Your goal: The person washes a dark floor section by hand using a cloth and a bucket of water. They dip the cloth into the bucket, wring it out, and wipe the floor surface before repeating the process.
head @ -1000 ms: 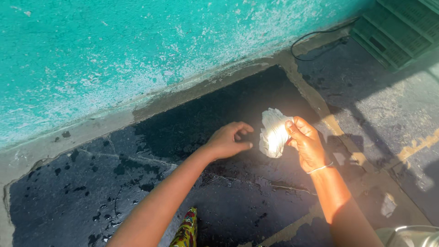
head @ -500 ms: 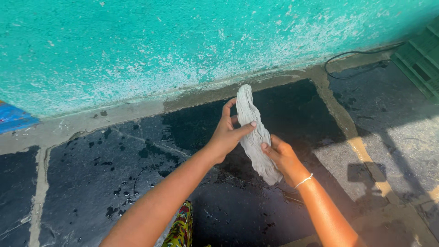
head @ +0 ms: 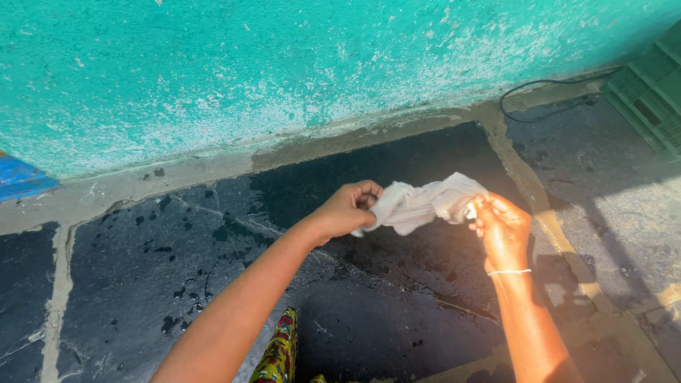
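both fists closed on the crumpled wet white cloth (head: 425, 202), left hand (head: 347, 211) one end, right hand (head: 502, 228) the other: mid-wring over the dark wet stone floor (head: 213, 284), next you'd need opposing twist.

cloth (head: 425, 202) spans between your left hand (head: 347, 211) and right hand (head: 505, 228) | floor slabs (head: 177, 284) beneath | wall (head: 284, 64) behind | cable (head: 546, 91), crate (head: 649, 92) far right

A peeling turquoise wall (head: 284, 64) meets a wet dark stone floor (head: 177, 269); black cable (head: 546, 89) and green crate (head: 649, 99) sit upper right.
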